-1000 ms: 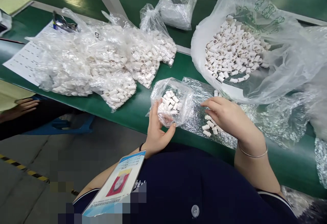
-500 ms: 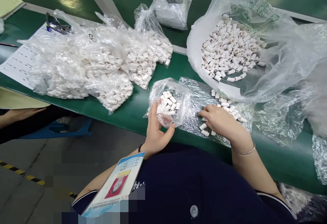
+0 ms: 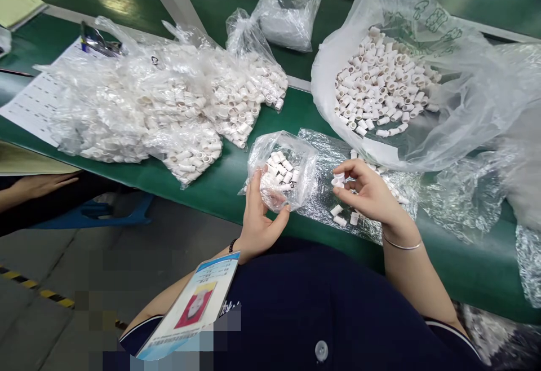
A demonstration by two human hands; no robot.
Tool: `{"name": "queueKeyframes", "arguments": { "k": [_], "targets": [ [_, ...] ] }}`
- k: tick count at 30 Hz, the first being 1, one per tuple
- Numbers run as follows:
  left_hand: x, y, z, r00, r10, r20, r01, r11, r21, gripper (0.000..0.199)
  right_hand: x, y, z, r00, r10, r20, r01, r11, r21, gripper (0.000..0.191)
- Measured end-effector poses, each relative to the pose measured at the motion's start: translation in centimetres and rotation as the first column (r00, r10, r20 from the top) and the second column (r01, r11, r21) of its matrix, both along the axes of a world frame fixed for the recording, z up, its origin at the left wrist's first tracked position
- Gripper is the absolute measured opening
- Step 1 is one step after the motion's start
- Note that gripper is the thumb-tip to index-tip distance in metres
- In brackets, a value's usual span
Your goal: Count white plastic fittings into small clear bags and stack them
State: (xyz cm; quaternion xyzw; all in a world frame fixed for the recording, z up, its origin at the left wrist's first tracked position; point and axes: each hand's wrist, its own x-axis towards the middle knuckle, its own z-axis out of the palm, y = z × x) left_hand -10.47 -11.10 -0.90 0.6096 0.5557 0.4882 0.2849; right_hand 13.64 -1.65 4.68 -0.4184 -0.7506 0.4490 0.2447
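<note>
Along the green bench (image 3: 232, 168), at left: filled bags (image 3: 169, 100) of white fittings, heaped. Next, left hand (image 3: 260, 221) curled about the near-left side of an open small clear bag (image 3: 307, 159), some fittings lying inside; film looks soft, slippery, best held by the rim. Just right, over a plastic sheet (image 3: 316, 188), held fittings (image 3: 338, 180) pinched between thumb and fingers of right hand (image 3: 366, 190); probably light, stiff, smooth, hardly fragile: take round the barrel. Loose fittings (image 3: 354, 218) below; farther right, a large bag (image 3: 473, 106) with more.
</note>
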Motion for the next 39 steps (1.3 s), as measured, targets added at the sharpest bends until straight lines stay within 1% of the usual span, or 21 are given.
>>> {"name": "queueKeyframes", "arguments": {
  "k": [1, 3, 7, 9, 11, 13, 15, 16, 17, 19, 21, 22, 24, 25, 26, 28, 29, 30, 32, 36, 39],
  "targets": [
    [0.0, 0.0, 0.0, 1.000, -0.008, 0.017, 0.008, 1.000, -0.001, 0.087, 0.0, -0.1, -0.2, 0.991, -0.063, -0.114, 0.056, 0.996, -0.066, 0.028],
    [0.1, 0.1, 0.1, 0.999, -0.014, 0.046, 0.014, 1.000, 0.007, 0.086, 0.1, -0.1, -0.4, 0.961, -0.145, -0.234, 0.103, 0.977, -0.184, 0.033],
    [0.1, 0.1, 0.0, 0.999, -0.012, 0.053, 0.011, 1.000, 0.014, 0.087, 0.0, 0.0, -0.4, 0.941, -0.214, -0.262, 0.131, 0.944, -0.304, 0.050],
    [0.1, 0.1, -0.1, 0.998, -0.020, 0.058, 0.020, 1.000, 0.005, 0.087, -0.7, 0.0, -0.1, 0.915, -0.267, -0.301, 0.148, 0.919, -0.367, 0.054],
    [0.2, 0.1, -0.2, 0.998, -0.031, 0.056, 0.031, 1.000, -0.005, 0.088, -2.2, -0.3, 0.1, 0.882, -0.309, -0.356, 0.136, 0.890, -0.436, 0.055],
    [0.2, 0.1, -0.4, 0.999, -0.033, 0.037, 0.033, 0.999, 0.003, 0.089, -4.3, -0.6, 0.2, 0.857, -0.318, -0.406, 0.094, 0.870, -0.483, 0.054],
    [0.2, 0.2, -0.5, 1.000, -0.019, 0.016, 0.019, 1.000, 0.023, 0.092, -6.6, -0.9, 0.3, 0.865, -0.282, -0.415, 0.053, 0.874, -0.483, 0.054],
    [0.2, 0.2, -0.5, 1.000, -0.010, 0.006, 0.010, 0.999, 0.035, 0.093, -7.5, -1.0, 0.4, 0.884, -0.249, -0.396, 0.044, 0.887, -0.460, 0.054],
    [0.2, 0.2, -0.5, 1.000, -0.001, -0.001, 0.001, 0.999, 0.043, 0.094, -8.2, -1.1, 0.5, 0.905, -0.208, -0.370, 0.038, 0.908, -0.417, 0.053],
    [0.1, 0.2, -0.4, 1.000, 0.013, -0.003, -0.013, 0.999, 0.052, 0.095, -8.4, -0.9, 1.2, 0.942, -0.113, -0.315, 0.024, 0.961, -0.274, 0.052],
    [0.0, 0.1, -0.4, 1.000, 0.019, 0.012, -0.020, 0.999, 0.046, 0.096, -6.9, -0.5, 2.2, 0.966, -0.034, -0.256, 0.010, 0.995, -0.096, 0.047],
    [-0.1, 0.1, -0.3, 1.000, 0.018, 0.026, -0.019, 0.999, 0.037, 0.095, -5.7, -0.2, 2.8, 0.980, -0.013, -0.198, 0.012, 1.000, -0.006, 0.044],
    [-0.1, 0.0, -0.3, 0.998, 0.007, 0.060, -0.008, 1.000, 0.015, 0.091, -2.7, 0.3, 3.7, 0.999, -0.035, 0.023, 0.031, 0.987, 0.159, 0.034],
    [0.0, 0.1, -0.4, 0.997, -0.001, 0.079, 0.000, 1.000, 0.008, 0.089, -1.2, 0.5, 4.0, 0.980, -0.071, 0.188, 0.027, 0.973, 0.228, 0.029],
    [0.0, 0.1, -0.4, 0.995, -0.010, 0.097, 0.009, 1.000, 0.004, 0.088, 0.1, 0.7, 4.1, 0.928, -0.103, 0.357, 0.002, 0.962, 0.272, 0.026],
    [0.3, 0.3, -0.3, 0.992, -0.028, 0.122, 0.028, 1.000, 0.001, 0.086, 2.1, 0.5, 3.8, 0.762, -0.115, 0.638, -0.075, 0.962, 0.264, 0.024],
    [0.4, 0.4, -0.3, 0.991, -0.034, 0.126, 0.034, 0.999, -0.001, 0.086, 2.7, 0.3, 3.4, 0.686, -0.091, 0.722, -0.109, 0.968, 0.226, 0.023],
    [0.5, 0.4, -0.3, 0.992, -0.040, 0.124, 0.040, 0.999, -0.003, 0.085, 3.1, 0.0, 3.0, 0.632, -0.059, 0.772, -0.136, 0.973, 0.186, 0.022],
    [0.6, 0.6, -0.2, 0.993, -0.048, 0.109, 0.049, 0.999, -0.005, 0.086, 3.2, -0.6, 2.0, 0.593, -0.015, 0.805, -0.181, 0.972, 0.152, 0.023],
    [0.6, 0.6, -0.2, 0.994, -0.054, 0.099, 0.055, 0.999, 0.002, 0.086, 2.5, -1.3, 0.4, 0.573, -0.010, 0.819, -0.275, 0.940, 0.204, 0.036],
    [0.4, 0.5, -0.2, 0.994, -0.051, 0.100, 0.051, 0.999, 0.000, 0.086, 1.9, -1.2, 0.0, 0.546, 0.013, 0.838, -0.325, 0.925, 0.198, 0.029]
  ]
}}
